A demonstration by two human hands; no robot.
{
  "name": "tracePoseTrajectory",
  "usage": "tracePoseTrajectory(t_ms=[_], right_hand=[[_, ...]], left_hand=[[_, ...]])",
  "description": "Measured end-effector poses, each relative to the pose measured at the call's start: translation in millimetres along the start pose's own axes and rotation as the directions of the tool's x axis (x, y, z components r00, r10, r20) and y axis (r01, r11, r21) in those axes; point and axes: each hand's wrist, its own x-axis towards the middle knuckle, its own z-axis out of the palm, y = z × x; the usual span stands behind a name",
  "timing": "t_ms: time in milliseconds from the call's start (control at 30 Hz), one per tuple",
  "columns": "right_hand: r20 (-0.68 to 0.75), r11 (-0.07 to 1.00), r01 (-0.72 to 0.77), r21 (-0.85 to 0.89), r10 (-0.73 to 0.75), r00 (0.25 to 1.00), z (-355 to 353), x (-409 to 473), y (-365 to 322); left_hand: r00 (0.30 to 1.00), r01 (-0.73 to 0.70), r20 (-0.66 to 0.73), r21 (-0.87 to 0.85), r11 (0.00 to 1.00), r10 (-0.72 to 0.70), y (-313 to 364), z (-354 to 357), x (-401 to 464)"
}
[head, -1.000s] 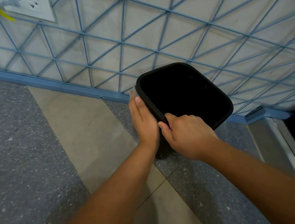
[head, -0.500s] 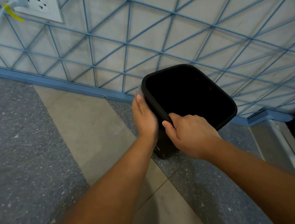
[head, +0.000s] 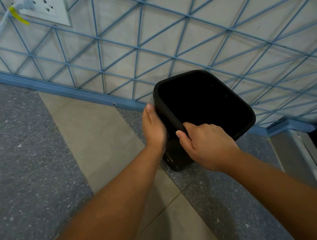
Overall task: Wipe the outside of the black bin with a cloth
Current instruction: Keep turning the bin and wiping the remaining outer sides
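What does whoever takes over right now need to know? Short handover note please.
Left hand: flat against the outer left side of the black bin, a sliver of pale cloth showing past the fingertips.
Right hand: grips the bin's near rim, steadying it.
Bin stands on the floor by the wall.
Done: cannot tell how much is wiped.
Left: the remaining outer sides.

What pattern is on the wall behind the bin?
Blue lines forming triangles over pale grey wall, clearest in the head view.
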Motion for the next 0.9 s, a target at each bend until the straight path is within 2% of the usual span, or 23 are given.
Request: tracePoseTrajectory(t_ms=[167,267,433,500,567,700,833,900], right_hand=[[0.001,1.0,0.006,-0.004,-0.006,1.0,0,-1,1],[0.008,1.0,0.001,0.006,-0.001,1.0,0,0,1],[-0.006,1.0,0.017,0.0,-0.017,1.0,1,0,2],[-0.009,1.0,0.019,0.003,-0.019,1.0,1,0,2],[-0.016,1.0,0.019,0.008,-0.019,1.0,1,0,2],[-0.018,1.0,0.013,0.018,-0.012,1.0,1,0,2],[-0.038,0.999,-0.003,0.032,0.005,0.999,2,-1,2],[-0.042,0.999,-0.02,0.047,0.022,0.999,1,-1,2]], left_hand=[[0.995,-0.1,0.015,-0.008,0.995,0.1,-6,-1,-15],[1.0,0.025,0.009,0.0,1.0,-0.025,-2,-3,-1],[0.996,-0.091,-0.013,-0.027,0.995,0.091,-3,1,-17],[0.999,-0.039,-0.009,-0.01,0.999,0.039,-8,-3,-9],[0.998,0.041,-0.039,-0.081,0.996,-0.044,-4,0,-3],[0.997,-0.079,-0.029,-0.035,0.996,0.078,-4,2,-13],[0.999,0.051,-0.014,-0.103,0.993,-0.053,0,3,2],[1.0,-0.003,-0.023,-0.08,0.997,0.001,7,6,-4]])
